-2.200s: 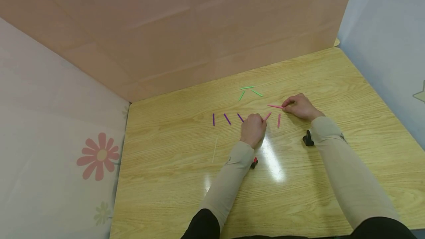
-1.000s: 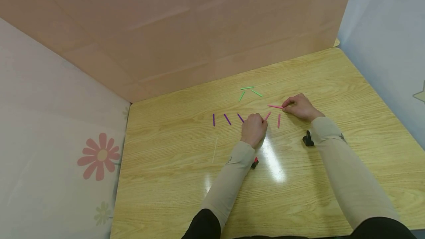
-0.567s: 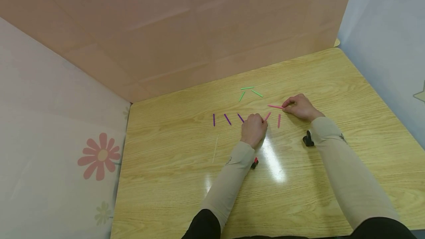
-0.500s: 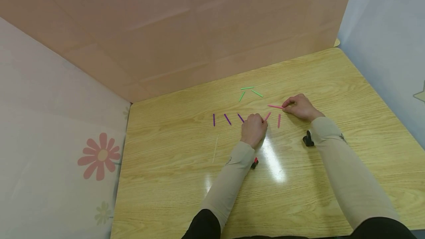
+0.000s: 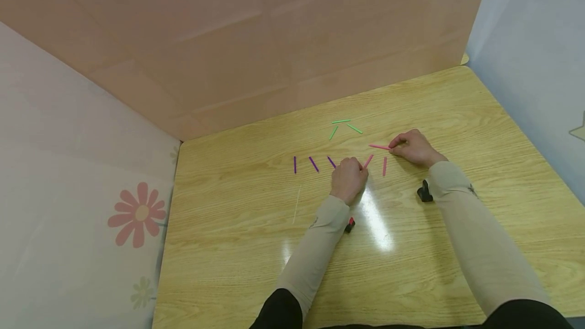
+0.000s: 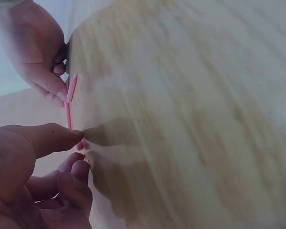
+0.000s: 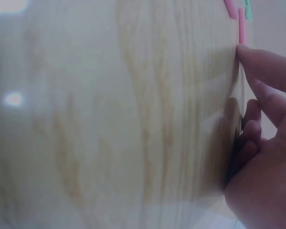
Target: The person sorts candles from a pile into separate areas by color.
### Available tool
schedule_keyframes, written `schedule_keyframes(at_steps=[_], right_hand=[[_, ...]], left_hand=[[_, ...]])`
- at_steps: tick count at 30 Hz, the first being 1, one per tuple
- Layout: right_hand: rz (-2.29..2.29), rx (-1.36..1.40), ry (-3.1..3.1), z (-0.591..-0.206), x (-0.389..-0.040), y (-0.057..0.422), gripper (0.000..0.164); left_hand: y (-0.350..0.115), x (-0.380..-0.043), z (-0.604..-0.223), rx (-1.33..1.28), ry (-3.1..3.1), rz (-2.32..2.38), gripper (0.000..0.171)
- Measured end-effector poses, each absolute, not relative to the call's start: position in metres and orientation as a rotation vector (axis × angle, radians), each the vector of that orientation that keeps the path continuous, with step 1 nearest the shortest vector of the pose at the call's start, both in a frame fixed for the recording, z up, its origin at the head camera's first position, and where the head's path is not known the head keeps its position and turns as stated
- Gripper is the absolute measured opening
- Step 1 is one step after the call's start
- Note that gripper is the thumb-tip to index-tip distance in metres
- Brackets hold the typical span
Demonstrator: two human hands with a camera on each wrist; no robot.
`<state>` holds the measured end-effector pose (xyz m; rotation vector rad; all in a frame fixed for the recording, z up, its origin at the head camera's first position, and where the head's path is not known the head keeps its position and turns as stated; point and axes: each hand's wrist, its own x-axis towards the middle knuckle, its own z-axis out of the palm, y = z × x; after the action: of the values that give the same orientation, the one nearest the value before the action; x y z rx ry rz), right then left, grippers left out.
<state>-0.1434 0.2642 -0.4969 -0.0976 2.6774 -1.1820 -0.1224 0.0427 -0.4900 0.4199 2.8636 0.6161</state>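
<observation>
My left hand (image 5: 349, 179) pinches the near end of a slanted pink stick (image 5: 368, 161) by thumb and fingertips, low over the table. In the left wrist view that stick's pink end (image 6: 80, 146) shows between thumb and finger. My right hand (image 5: 413, 147) pinches the right end of a nearly level pink stick (image 5: 379, 146); the right wrist view has this pink stick (image 7: 242, 27) jutting past the fingertips. Between the hands lies a third pink stick (image 5: 385, 166), touched by neither. Purple sticks (image 5: 313, 164) lie left of my left hand, which partly covers the rightmost one.
Green sticks (image 5: 340, 121) form an open roof-like shape farther back on the wooden table (image 5: 219, 258). A thin pale strip (image 5: 296, 205) lies at left. A brown panel (image 5: 274, 39) stands behind. Dark wrist pieces sit by both cuffs, the right wrist piece (image 5: 424, 191) being larger.
</observation>
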Motion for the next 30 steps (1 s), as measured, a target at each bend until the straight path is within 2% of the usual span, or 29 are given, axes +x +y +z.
schedule_keyframes(at_steps=[5, 11, 20, 30], right_hand=[[-1.191, -0.068, 2.651, -0.495, -0.142, 0.263, 0.026], [-1.188, -0.07, 2.643, -0.494, -0.143, 0.263, 0.026], [-1.189, -0.098, 2.652, -0.494, -0.144, 0.263, 0.026], [-1.174, -0.103, 2.692, -0.499, -0.145, 0.265, 0.024]], left_hand=[[0.036, -0.123, -0.486, 0.352, 2.777, 0.709, 0.02], [0.019, -0.127, -0.477, 0.272, 2.697, 0.952, 0.021], [-0.028, -0.141, -0.47, 0.095, 2.759, 1.059, 0.021], [-0.084, -0.151, -0.484, -0.166, 2.856, 1.066, 0.019]])
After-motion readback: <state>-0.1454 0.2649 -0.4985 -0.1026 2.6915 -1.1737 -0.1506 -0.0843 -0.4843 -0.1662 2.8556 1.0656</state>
